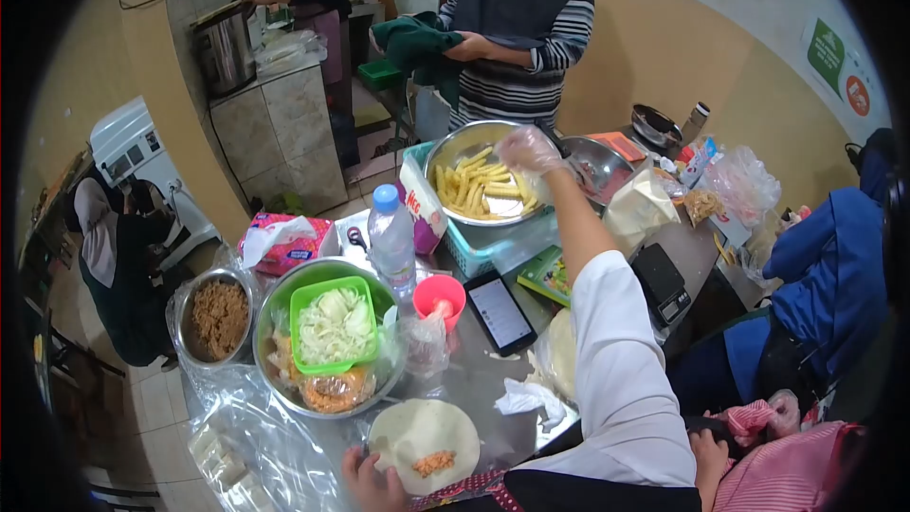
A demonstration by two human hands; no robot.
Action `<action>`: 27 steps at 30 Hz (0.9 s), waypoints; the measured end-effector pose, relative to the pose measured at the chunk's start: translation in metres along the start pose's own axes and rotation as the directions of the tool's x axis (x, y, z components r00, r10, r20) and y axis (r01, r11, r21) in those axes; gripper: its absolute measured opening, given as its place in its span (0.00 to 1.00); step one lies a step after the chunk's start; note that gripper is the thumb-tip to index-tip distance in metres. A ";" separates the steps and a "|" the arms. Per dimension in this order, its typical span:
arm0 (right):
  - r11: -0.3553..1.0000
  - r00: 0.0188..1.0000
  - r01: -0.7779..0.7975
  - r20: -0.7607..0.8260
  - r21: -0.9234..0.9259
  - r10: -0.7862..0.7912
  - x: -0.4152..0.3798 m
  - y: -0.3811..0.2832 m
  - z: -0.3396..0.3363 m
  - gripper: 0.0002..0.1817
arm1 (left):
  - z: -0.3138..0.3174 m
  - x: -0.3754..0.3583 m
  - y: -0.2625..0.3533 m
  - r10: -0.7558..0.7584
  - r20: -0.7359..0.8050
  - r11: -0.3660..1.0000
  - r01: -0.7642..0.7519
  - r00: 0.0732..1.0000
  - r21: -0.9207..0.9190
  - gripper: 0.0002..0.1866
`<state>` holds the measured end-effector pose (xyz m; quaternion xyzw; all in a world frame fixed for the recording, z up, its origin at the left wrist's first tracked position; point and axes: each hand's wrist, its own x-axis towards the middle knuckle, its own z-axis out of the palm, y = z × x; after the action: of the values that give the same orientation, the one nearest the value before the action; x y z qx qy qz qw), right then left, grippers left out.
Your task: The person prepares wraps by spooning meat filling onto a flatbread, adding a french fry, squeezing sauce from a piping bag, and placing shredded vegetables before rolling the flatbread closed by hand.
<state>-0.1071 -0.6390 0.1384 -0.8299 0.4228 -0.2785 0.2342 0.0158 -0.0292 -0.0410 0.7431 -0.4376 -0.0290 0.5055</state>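
Note:
My left hand (373, 482) has its fingers apart at the left edge of a round pale flatbread (431, 431), which carries a small orange-brown filling (434, 463). My right hand (529, 150), in a clear plastic glove, reaches over the right rim of a metal bowl (445, 147). Yellow sticks (479, 185) lie in that bowl. The right fingers are blurred, so what they hold, if anything, cannot be made out. Left of the flatbread, a large metal bowl (268, 360) holds a green tub (332, 325) of shredded white vegetable and bagged orange food.
A bottle (389, 242), a pink cup (439, 299), a phone (499, 313) and a black scale (661, 284) stand mid-table. A bowl of brown filling (220, 318) is at left. One person (517, 28) faces the table; another in blue (815, 294) is at right.

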 end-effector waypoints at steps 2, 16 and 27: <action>0.958 0.989 -0.056 0.116 -0.282 0.092 -0.017 -0.012 0.003 0.08 | 0.002 -0.002 -0.002 -0.018 -0.024 1.000 0.018 1.000 -0.003 0.20; 0.996 0.962 -0.072 0.266 0.052 0.055 0.001 0.021 0.089 0.13 | 0.007 -0.009 -0.011 -0.137 0.054 0.987 0.131 0.989 0.095 0.22; 0.724 0.739 0.378 0.660 -0.577 0.140 -0.008 -0.011 0.029 0.24 | 0.000 0.002 0.011 -0.129 0.110 0.988 0.118 0.985 0.100 0.21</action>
<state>-0.0857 -0.6222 0.1219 -0.9257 0.3237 0.1936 0.0289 0.0098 -0.0315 -0.0316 0.7886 -0.4202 -0.0832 0.4411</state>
